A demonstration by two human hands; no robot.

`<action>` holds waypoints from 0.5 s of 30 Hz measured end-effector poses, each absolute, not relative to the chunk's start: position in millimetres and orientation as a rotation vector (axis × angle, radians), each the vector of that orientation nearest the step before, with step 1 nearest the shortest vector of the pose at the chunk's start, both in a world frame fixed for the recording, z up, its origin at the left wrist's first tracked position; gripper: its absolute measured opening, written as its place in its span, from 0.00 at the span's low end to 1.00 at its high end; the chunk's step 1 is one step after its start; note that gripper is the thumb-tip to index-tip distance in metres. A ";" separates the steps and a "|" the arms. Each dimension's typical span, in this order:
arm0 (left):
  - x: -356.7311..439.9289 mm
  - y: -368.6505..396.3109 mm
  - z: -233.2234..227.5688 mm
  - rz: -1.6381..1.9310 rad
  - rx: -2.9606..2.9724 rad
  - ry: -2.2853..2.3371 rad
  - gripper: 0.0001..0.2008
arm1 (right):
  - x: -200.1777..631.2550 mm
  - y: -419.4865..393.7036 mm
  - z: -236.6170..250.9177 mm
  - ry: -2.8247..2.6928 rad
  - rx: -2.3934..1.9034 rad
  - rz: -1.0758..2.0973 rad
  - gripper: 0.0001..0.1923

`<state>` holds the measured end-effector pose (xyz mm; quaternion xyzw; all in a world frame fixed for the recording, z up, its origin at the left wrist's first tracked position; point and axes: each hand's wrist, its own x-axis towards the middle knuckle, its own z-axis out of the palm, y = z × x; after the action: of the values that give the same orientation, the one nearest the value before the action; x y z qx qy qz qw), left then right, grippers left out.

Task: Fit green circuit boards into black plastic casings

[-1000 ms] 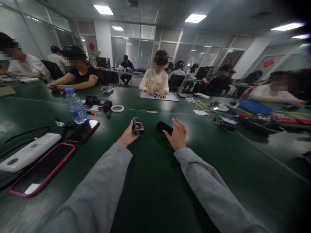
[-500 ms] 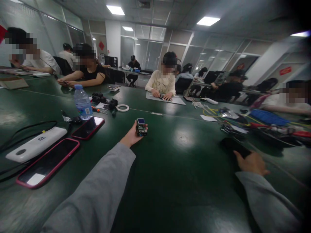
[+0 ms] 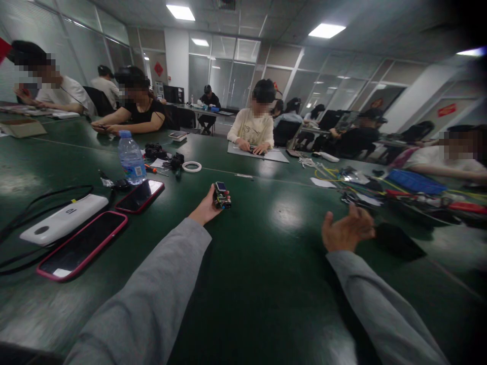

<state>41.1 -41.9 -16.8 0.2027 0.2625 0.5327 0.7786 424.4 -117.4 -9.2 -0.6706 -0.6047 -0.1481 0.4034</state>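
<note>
Since half a second ago: right hand (image 3: 348, 232) lifted off the flat black rectangular object (image 3: 399, 241) and drawn inward toward 9 o'clock, now palm-up with fingers spread and loosely curled, holding nothing. Black object left lying flat on the dark green table (image 3: 266, 263), just beside the right hand at its 3 o'clock, not touching as far as can be told. A full second ago, same object lay near table centre under the right fingertips; now well out toward the right side.

Left hand (image 3: 205, 208) unchanged in place: fingers closed around the small green circuit-board module with blue screen (image 3: 221, 196), held upright at the fingertips, base at or just above the table surface; contact with the table cannot be told. Module at 12 o'clock of the left hand, well apart from the right hand, at its 9 o'clock.

Surroundings, at 9 to 10 o'clock of the left hand: red-cased smartphone (image 3: 140, 195), pink-cased smartphone (image 3: 83, 245), white power bank (image 3: 64, 219), clear plastic water bottle with blue cap (image 3: 131, 158). At 12 o'clock beyond the module: white tape ring (image 3: 192, 166). At 1 o'clock of the right hand: tangle of yellow and red cables (image 3: 365, 190). Other persons seated around the table edge.
</note>
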 end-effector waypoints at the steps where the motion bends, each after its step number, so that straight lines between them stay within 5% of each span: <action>1: 41.5 -42.1 -16.6 1.160 0.428 0.567 0.22 | 392.3 -112.1 -10.9 -1.451 -1.654 -0.504 0.36; 8: 46.2 -46.3 -17.5 1.222 0.397 0.560 0.20 | 171.1 -102.2 -11.6 -2.218 -1.159 -0.357 0.31; 15: 42.2 -50.3 -11.0 1.103 0.470 0.510 0.26 | 158.1 -77.6 -19.3 -2.095 -1.355 -0.218 0.29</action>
<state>42.2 -50.3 -11.0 0.2187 0.2374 0.5133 0.7952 158.1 -77.6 -19.3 -0.5139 -0.7943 -0.0825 0.3133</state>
